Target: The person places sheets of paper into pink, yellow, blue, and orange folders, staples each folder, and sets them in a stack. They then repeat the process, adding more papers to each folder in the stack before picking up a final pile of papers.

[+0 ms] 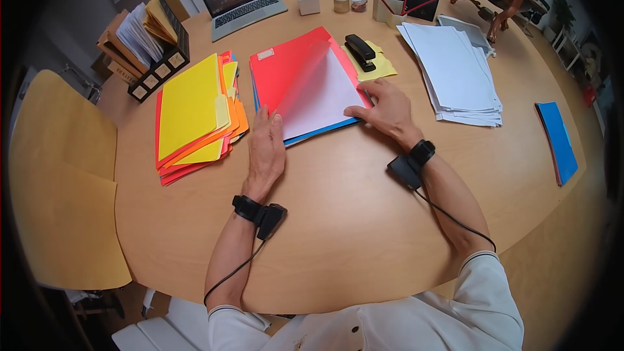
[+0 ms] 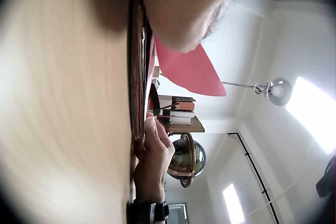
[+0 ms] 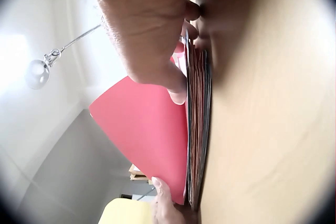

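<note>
A stack of red and blue folders [image 1: 286,68] lies in the middle of the desk. Its top red cover [image 3: 149,129] stands partly raised and bent, with a white sheet [image 1: 328,91] showing under it. My left hand [image 1: 265,146] lies along the stack's left edge, fingers straight and thumb beside the lower left corner. At the right edge my right hand [image 1: 389,109] grips the stack, thumb on top near the corner and fingers curled at the side. From the right wrist, the stack's layered edges [image 3: 197,129] show close to the thumb.
Yellow, orange and red folders [image 1: 192,110] are piled left of the stack. A black stapler [image 1: 360,52] rests on yellow paper [image 1: 383,65] behind it. White papers [image 1: 448,71] lie to the right, a blue folder [image 1: 556,140] farther right. A laptop [image 1: 240,0] and file holder [image 1: 159,65] stand behind.
</note>
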{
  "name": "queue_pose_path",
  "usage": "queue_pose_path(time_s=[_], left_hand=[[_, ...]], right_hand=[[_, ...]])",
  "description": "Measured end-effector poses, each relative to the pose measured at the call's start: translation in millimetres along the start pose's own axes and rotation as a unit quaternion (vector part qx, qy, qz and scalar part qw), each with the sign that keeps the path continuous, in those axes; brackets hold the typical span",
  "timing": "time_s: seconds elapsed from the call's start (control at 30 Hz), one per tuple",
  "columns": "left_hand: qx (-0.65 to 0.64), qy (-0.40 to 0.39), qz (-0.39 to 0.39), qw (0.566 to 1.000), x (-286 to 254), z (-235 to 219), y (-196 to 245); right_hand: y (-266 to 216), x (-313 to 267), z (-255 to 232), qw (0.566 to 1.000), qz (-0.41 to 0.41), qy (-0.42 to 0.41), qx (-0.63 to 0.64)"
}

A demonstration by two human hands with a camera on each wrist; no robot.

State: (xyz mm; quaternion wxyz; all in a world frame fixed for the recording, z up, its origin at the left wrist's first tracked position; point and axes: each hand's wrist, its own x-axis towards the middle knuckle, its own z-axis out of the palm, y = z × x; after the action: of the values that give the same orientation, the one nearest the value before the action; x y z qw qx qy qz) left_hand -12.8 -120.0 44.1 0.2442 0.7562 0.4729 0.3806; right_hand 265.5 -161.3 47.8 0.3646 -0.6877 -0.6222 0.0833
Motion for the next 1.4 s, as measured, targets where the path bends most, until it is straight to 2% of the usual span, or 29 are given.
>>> queue_pose_path(time_s=[0.03,0.13,0.23,0.47,0.53,0.63,0.77,0.93,1.27,1.37,1.4], left_hand=[[-0.024,0.034,0.001,0.999,-1,-1,5],[0.009,0.044,0.0,0.999,1,2,-20],[-0.003,0.035,0.001,0.999,-1,-9,3],[0.033,0.043,0.016,0.998,-2,-8,3],[0.013,0.057,0.016,0.998,-2,-7,-2],[0.009,0.085,-0.005,0.996,-4,-3,-6],[0.002,0.112,0.002,0.994,-5,-3,-8],[-0.015,0.162,0.041,0.986,-4,-1,-11],[-0.009,0.161,0.04,0.986,-5,-1,-8],[-0.011,0.164,0.038,0.986,-4,-1,-10],[-0.018,0.17,0.033,0.985,-4,-1,-10]], right_hand=[[-4,-1,1,0.999,-0.007,0.001,-0.052],[-8,-3,7,0.996,-0.005,0.018,-0.085],[-16,-5,6,0.995,0.028,-0.003,-0.099],[-23,-6,4,0.995,0.048,-0.017,-0.091],[-26,-10,5,0.995,0.044,0.025,-0.082],[-27,-11,8,0.996,0.03,0.038,-0.074],[-34,-11,7,0.994,0.059,0.004,-0.089],[-34,-17,17,0.989,0.01,0.045,-0.142],[-39,-25,22,0.992,-0.02,0.034,-0.118],[-30,-24,30,0.993,-0.04,0.056,-0.094],[-26,-23,33,0.991,-0.055,0.09,-0.086]])
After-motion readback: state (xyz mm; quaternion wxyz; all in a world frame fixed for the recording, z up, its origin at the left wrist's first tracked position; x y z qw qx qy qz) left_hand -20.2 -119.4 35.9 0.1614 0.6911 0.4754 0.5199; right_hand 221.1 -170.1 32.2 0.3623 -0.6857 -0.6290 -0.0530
